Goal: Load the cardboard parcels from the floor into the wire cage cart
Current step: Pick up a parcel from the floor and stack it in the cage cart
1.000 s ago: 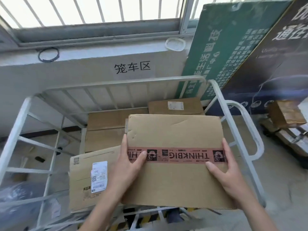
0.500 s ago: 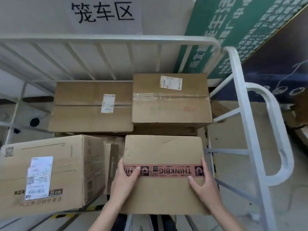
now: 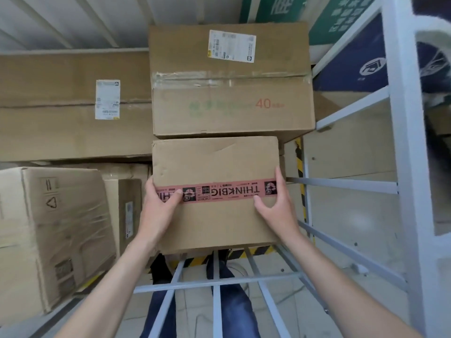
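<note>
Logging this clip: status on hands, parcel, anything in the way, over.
Left hand, right hand grip taped parcel by its sides. Parcel inside cart, just in front of 40 box; seated or not, cannot tell. No obstruction seen.

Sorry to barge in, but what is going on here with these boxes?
A person holds the taped parcel inside the wire cage cart, the left hand and the right hand gripping its opposite sides. It is just in front of the box marked 40, with a larger box to its left. Whether it rests on anything cannot be seen.
</note>
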### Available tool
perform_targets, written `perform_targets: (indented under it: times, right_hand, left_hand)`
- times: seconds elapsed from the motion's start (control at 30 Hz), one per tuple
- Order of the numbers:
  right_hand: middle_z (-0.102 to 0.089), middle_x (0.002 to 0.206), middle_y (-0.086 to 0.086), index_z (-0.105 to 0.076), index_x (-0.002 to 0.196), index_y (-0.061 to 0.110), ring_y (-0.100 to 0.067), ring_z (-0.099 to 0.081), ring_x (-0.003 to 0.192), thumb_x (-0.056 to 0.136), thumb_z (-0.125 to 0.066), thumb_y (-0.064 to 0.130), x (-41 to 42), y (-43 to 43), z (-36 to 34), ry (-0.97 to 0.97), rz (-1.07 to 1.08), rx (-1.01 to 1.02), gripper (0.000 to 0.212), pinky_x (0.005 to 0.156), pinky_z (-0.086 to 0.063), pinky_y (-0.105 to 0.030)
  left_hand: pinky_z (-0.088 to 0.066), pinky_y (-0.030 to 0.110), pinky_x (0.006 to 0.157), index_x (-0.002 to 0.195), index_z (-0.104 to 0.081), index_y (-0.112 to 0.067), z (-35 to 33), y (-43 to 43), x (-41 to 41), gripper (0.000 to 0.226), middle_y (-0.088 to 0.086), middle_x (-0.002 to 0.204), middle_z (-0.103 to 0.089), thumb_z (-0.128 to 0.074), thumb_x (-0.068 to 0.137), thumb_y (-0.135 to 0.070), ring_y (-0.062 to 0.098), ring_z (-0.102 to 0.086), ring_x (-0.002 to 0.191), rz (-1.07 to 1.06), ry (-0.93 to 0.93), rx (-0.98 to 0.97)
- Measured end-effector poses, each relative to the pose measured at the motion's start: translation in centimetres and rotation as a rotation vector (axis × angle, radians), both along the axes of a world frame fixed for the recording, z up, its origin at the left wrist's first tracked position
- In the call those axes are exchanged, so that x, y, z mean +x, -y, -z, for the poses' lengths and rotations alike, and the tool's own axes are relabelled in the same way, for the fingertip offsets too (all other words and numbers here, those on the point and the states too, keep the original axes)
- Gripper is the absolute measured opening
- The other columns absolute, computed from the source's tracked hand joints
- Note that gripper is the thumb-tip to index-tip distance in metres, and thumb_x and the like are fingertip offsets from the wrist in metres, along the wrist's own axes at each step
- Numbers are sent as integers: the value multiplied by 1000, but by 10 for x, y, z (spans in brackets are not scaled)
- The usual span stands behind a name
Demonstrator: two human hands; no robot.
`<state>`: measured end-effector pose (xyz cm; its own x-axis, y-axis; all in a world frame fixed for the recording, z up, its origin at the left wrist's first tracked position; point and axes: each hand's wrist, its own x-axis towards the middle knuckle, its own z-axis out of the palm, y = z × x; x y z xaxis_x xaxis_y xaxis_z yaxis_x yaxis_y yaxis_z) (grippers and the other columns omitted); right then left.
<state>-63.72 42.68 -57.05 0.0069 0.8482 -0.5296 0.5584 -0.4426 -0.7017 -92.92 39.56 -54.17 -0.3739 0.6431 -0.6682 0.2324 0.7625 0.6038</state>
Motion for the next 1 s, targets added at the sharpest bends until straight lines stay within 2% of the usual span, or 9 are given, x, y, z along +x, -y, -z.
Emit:
perform_targets:
  times: [0.17,0.23,0.33,0.47,0.63,0.7,0.77,0.87,1.0]
  right_hand:
    - [-22,159,23,-4,146,67,0,-22,143,78,-64,56,30,-15,-6,41,34,28,92,113,-19,-31]
    - [-17,163,18,-7,149,62,-1,-17,145,83,-61,55,47,-20,-7,157,20,61,86,111,-23,-31]
    - [-1,166,15,-12,152,51,-6,-6,149,95,-50,47,64,-19,-7,397,-48,164,69,109,-27,-33]
    - [9,168,-3,-15,158,33,-22,17,152,101,-33,42,68,-15,-4,620,-236,188,60,120,-4,-46]
    - [-6,167,-14,-27,157,22,-30,4,154,102,-31,39,65,-9,-7,668,-253,223,57,123,-10,-53]
    - [-11,166,-15,-30,156,20,-34,-1,154,101,-29,39,57,-2,-7,748,-372,304,58,122,-6,-57]
    - [-8,166,-15,-23,158,24,-38,0,153,99,-31,44,42,8,-3,785,-542,365,62,120,-2,-63]
    - [5,166,-18,-7,160,27,-42,6,152,98,-32,54,34,11,9,807,-637,359,72,117,-1,-68]
    - [3,167,-17,-12,160,26,-42,3,152,94,-36,55,42,7,17,810,-634,381,76,116,-4,-69]
  left_hand:
    - [-35,48,113,154,-9,-31,9,-22,34,84,-1,153,-40,-58,89,-54,21,-42,137,83,8,-1]
    - [-34,42,111,155,-5,-29,10,-32,53,85,1,155,-34,-57,91,-52,20,-39,138,119,5,15]
    - [-32,44,113,156,-2,-23,12,-41,86,87,7,157,-28,-56,93,-49,25,-35,140,148,-3,24]
    - [-30,44,114,157,1,-21,14,-43,108,88,11,159,-22,-53,94,-51,30,-32,142,159,-26,17]
    - [-31,45,115,156,2,-25,18,-38,101,88,7,161,-19,-52,94,-55,28,-31,143,173,-12,34]
    - [-30,40,111,157,1,-25,18,-36,100,88,6,161,-20,-53,94,-54,25,-31,143,178,6,46]
    - [-30,38,110,157,2,-25,17,-38,105,88,7,161,-20,-53,94,-53,26,-31,143,170,10,40]
    - [-31,49,115,157,2,-24,15,-45,114,88,9,159,-22,-54,94,-49,31,-32,143,142,1,27]
    - [-29,51,117,157,7,-23,15,-45,110,91,11,159,-18,-55,95,-48,30,-28,145,168,66,33]
